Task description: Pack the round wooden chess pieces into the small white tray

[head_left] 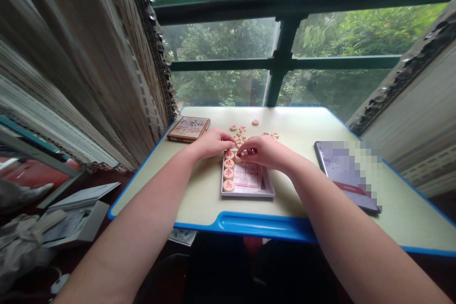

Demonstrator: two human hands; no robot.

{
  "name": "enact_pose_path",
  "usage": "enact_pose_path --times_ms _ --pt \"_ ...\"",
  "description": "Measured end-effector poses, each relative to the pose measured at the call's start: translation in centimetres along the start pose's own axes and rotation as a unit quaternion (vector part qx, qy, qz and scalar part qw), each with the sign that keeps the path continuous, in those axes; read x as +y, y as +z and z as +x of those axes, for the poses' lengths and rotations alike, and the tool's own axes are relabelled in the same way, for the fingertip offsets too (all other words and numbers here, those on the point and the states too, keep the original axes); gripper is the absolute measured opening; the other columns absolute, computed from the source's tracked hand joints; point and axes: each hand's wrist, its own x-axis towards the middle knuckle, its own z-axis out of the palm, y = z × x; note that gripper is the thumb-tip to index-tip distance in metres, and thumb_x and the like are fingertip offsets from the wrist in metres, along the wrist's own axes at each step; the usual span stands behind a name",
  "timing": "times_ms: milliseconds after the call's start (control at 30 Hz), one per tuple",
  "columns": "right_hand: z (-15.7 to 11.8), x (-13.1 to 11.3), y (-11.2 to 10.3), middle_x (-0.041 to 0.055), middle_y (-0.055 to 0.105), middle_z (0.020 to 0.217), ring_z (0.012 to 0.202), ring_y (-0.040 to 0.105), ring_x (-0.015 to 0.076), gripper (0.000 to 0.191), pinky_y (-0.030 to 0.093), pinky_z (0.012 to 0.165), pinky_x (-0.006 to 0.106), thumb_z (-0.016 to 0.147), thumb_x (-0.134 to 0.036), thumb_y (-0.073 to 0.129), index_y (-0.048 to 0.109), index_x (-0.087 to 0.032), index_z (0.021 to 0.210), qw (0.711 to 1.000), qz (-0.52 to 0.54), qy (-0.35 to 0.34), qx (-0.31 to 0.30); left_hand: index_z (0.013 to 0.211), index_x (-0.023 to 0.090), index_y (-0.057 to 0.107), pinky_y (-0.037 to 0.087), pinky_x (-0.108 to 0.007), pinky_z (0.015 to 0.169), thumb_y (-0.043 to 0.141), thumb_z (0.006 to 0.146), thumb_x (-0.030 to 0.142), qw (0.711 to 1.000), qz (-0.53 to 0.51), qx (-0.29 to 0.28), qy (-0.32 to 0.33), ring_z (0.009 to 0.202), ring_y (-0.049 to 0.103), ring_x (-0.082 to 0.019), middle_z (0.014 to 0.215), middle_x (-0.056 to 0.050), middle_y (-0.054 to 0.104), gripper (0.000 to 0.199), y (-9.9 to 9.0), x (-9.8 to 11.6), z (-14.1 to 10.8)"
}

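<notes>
A shallow white box (248, 194) with a red-lined sheet in it lies on the table. Round wooden Chinese chess pieces (228, 174) with red characters stand in a column along its left side. At the top of the second column, my right hand (265, 151) pinches a Chinese chess piece (237, 157). My left hand (213, 143) is at the box's far left corner, its thumb and fingertips drawn together; what is between them is too small to make out. Just beyond both hands lie several loose pieces (242, 128), some partly hidden by the right hand.
A brown printed box lid (189, 128) lies at the table's far left. On the right rests a tablet (345, 178), partly pixelated. The pale table (199, 206) has a blue edge with a moulded trough (263, 222) in front. Curtains (89, 47) hang on both sides, and a green-framed window (281, 42) stands behind.
</notes>
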Motion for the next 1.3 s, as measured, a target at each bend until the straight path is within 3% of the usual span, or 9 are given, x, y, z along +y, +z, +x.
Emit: enact_pose_path --times_ms 700,933,1100,1233,1300 --pt "-0.1 -0.1 -0.2 0.0022 0.069 0.083 0.071 0.060 0.0134 0.015 0.041 0.064 0.022 0.074 -0.029 0.068 0.075 -0.022 0.085 1.000 0.027 -0.005 0.006 0.083 0.014 0.071 0.044 -0.026 0.067 0.053 0.072 0.029 0.999 0.023 0.045 -0.005 0.075 0.061 -0.018 0.080 -0.004 0.071 0.027 -0.2 0.8 -0.3" --pt "0.0 0.0 -0.1 0.0029 0.066 0.088 0.073 0.060 0.0135 0.016 0.043 0.067 0.024 0.073 -0.023 0.068 0.074 -0.023 0.087 0.999 0.032 0.005 0.028 0.083 0.013 0.071 0.044 -0.026 0.067 0.053 0.073 0.031 0.999 0.027 0.046 -0.002 0.076 0.061 -0.018 0.081 -0.004 0.071 0.027 -0.4 1.0 -0.4" --pt "0.1 0.6 -0.7 0.0051 0.067 0.085 0.075 0.060 0.0153 0.020 0.044 0.070 0.025 0.082 -0.023 0.055 0.073 -0.019 0.088 0.990 0.004 0.071 0.123 0.085 0.013 0.071 0.044 -0.026 0.067 0.053 0.073 0.031 0.998 0.024 0.064 -0.009 0.072 0.060 -0.016 0.080 -0.004 0.070 0.028 -0.3 1.2 -0.4" --pt "-0.3 2.4 -2.3 0.0091 0.064 0.096 0.083 0.060 0.0193 0.025 0.044 0.075 0.028 0.081 -0.024 0.051 0.073 -0.018 0.089 0.942 -0.087 0.197 0.256 0.086 0.015 0.072 0.044 -0.026 0.062 0.056 0.074 0.034 0.995 0.027 0.096 0.016 0.066 0.056 -0.014 0.080 -0.004 0.068 0.028 0.8 1.3 -0.1" --pt "-0.6 3.2 -2.9 0.0092 0.063 0.097 0.083 0.060 0.0192 0.026 0.044 0.077 0.028 0.080 -0.023 0.050 0.074 -0.019 0.091 0.933 -0.091 0.231 0.261 0.086 0.016 0.072 0.045 -0.025 0.066 0.058 0.074 0.037 0.993 0.020 0.102 0.062 0.071 0.056 -0.014 0.091 -0.006 0.066 0.028 1.3 1.4 0.1"
